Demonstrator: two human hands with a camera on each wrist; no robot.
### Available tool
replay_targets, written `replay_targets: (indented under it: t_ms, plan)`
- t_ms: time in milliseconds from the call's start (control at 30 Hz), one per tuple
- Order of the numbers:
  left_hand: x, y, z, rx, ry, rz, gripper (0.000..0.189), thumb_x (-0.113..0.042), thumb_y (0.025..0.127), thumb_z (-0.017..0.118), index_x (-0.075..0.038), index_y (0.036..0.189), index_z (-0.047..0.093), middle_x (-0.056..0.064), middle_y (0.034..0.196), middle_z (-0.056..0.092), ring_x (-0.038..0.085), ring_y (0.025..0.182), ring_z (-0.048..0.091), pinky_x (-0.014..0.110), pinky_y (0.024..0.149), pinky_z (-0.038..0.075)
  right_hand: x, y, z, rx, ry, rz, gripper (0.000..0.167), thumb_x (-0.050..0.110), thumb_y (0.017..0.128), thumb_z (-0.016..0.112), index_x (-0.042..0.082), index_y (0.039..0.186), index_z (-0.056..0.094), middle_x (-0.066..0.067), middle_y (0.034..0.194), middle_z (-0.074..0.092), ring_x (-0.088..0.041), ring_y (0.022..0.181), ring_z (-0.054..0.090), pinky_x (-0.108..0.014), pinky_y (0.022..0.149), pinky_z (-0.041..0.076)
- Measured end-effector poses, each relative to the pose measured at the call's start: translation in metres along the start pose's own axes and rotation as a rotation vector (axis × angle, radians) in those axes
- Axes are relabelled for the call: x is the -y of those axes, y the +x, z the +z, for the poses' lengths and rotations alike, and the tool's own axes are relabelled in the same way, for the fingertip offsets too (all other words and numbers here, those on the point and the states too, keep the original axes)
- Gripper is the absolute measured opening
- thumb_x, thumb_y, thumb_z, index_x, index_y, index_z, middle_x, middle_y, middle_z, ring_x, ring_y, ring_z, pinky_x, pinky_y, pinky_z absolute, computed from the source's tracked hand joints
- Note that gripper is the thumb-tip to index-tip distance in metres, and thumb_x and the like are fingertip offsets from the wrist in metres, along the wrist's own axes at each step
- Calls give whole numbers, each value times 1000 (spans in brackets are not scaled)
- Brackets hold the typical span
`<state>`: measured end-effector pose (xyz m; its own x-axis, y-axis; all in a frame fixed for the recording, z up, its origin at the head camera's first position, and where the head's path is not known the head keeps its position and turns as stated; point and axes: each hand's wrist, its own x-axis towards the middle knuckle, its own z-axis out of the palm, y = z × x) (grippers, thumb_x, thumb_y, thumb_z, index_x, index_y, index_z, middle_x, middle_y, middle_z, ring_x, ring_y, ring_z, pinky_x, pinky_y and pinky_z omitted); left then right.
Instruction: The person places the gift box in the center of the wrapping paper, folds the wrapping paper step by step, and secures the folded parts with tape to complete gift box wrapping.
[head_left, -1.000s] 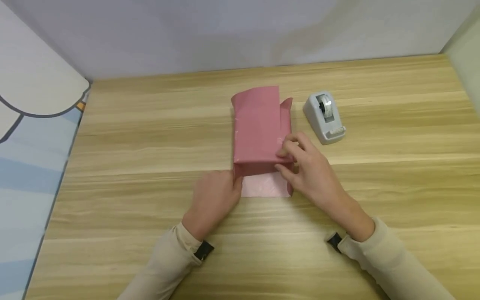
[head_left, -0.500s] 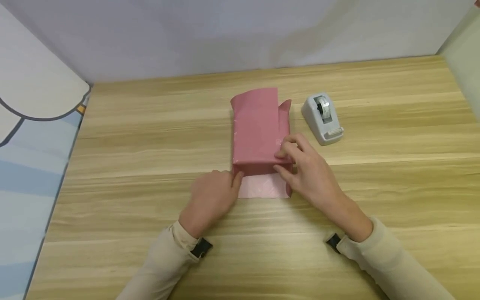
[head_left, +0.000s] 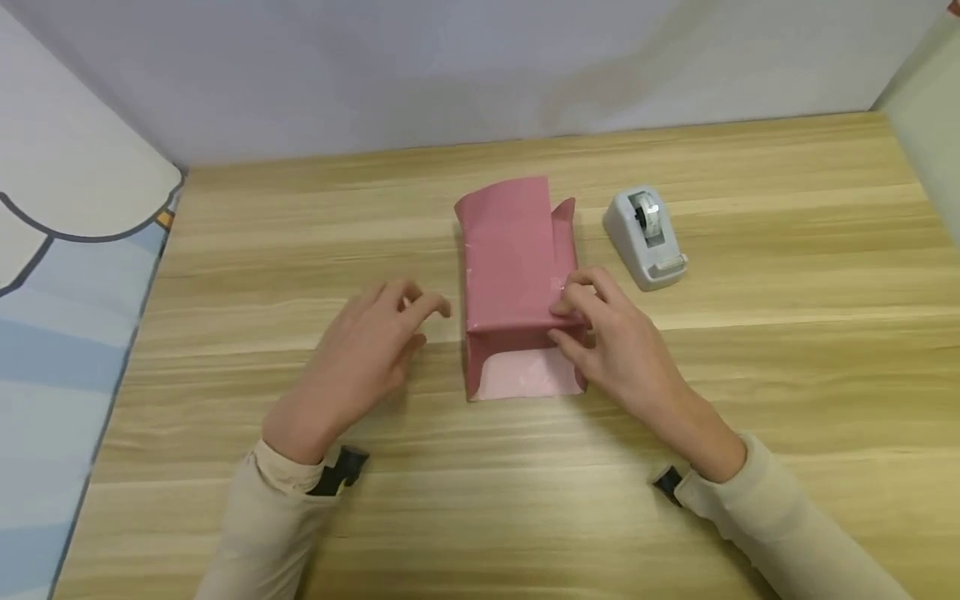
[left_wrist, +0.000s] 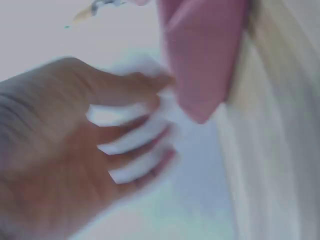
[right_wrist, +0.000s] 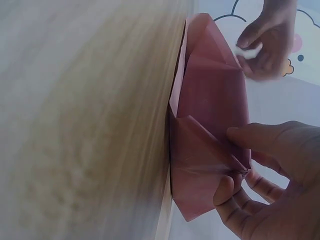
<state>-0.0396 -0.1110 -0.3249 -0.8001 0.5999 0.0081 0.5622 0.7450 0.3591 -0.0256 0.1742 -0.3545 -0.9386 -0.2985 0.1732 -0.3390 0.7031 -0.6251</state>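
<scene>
Pink parcel (head_left: 506,258) in pinch grip of right hand (head_left: 628,346), left hand (head_left: 360,358) empty, grey tape dispenser (head_left: 647,260) beside parcel

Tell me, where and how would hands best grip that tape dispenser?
Probably across the body of the tape dispenser, from above, pressing on its two long sides: it is longer than wide, and the tape roll sits in an opening on top, best left untouched. The right hand is nearer, but pinches the pink paper.
</scene>
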Motion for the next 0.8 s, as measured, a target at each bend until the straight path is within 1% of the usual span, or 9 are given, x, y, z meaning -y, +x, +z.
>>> replay_targets:
  t_ms: [33,100,200,300,400,467,600,700,800]
  plan:
    - [1,3,1,-45,28,49,41,1,92,74,-23,126,70,12,123,62,35,111,59,50,94,54,0,0,0,3,-1,2,29,1,85,83,6,107,65,-7,122,58,-24,100,71,-38,84,61]
    - [3,9,8,-62,45,138,51,-3,88,81,-32,129,71,16,141,53,39,129,50,55,106,50,-1,0,-1,9,0,8,28,1,85,83,7,107,66,-7,122,57,-24,101,71,-39,84,61]
    - [3,20,22,-55,108,251,36,-14,92,80,-36,120,76,19,154,44,41,145,38,61,111,47,-2,0,-1,18,3,13,28,2,86,83,7,107,65,-6,123,57,-24,102,71,-39,85,61]
    - [2,28,32,-55,172,310,14,-26,93,78,-32,106,79,17,157,44,39,149,35,61,110,47,-1,-1,0,27,6,20,28,2,86,83,7,107,65,-6,123,56,-24,101,70,-38,84,61]
    - [1,32,36,-60,198,342,7,-30,90,80,-27,96,78,15,157,46,37,150,38,58,111,47,-1,-2,1,24,12,18,28,2,86,83,7,106,65,-6,123,56,-24,100,70,-38,83,61]
    - [1,32,36,-75,196,352,10,-32,88,82,-24,90,77,15,157,48,37,150,39,58,112,47,0,-2,2,19,17,13,27,3,86,83,8,106,64,-6,123,57,-23,99,69,-37,83,60]
    - [1,33,37,-118,180,368,16,-30,88,83,-19,82,75,15,155,50,36,148,43,57,111,47,1,-1,3,6,18,0,26,4,86,83,7,104,64,-5,122,57,-23,99,69,-37,84,61]
    - [2,34,40,-157,146,378,13,-28,90,83,-18,84,76,15,152,53,36,143,47,56,111,46,1,0,2,12,16,-1,27,3,86,83,7,104,64,-6,122,57,-23,100,69,-37,85,61]
    - [1,36,43,-189,114,383,4,-24,94,78,-21,96,77,14,149,55,37,139,50,55,110,45,0,0,2,14,16,-5,27,3,86,83,7,105,64,-6,122,57,-24,100,69,-37,85,61]
